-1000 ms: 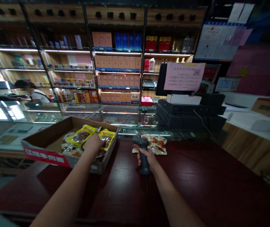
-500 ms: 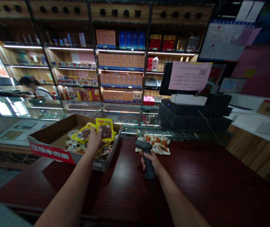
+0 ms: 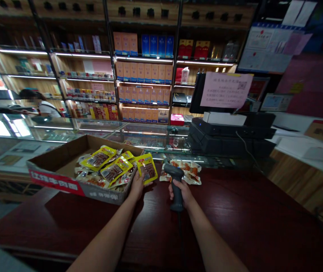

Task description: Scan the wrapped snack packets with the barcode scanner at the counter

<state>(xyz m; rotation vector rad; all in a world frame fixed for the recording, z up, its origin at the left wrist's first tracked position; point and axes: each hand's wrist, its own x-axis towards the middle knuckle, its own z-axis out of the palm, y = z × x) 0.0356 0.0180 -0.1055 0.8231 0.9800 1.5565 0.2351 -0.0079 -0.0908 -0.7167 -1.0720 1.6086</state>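
Observation:
My left hand (image 3: pixel 137 186) is closed on a yellow snack packet (image 3: pixel 146 169) with a see-through window of brown food, held upright just past the right wall of a cardboard box (image 3: pixel 56 187). More snack packets (image 3: pixel 98 157), yellow and clear ones, lie heaped in the right part of that box. A dark grey barcode scanner (image 3: pixel 177 189) is gripped by its handle in my right hand (image 3: pixel 184 193), its head pointing leftward and away from me. Behind the scanner, several clear packets of orange-brown food (image 3: pixel 191 174) lie on the table.
The dark red wooden table (image 3: pixel 235 223) carries the box and packets. Beyond it runs a glass display counter (image 3: pixel 147 130). A black monitor with a pink paper sign (image 3: pixel 225 90) stands at the right back. A person (image 3: pixel 46 107) is at the far left, before stocked shelves.
My left hand has lifted the yellow packet out of the box and carried it right, towards the scanner. My right hand still holds the scanner in nearly the same place.

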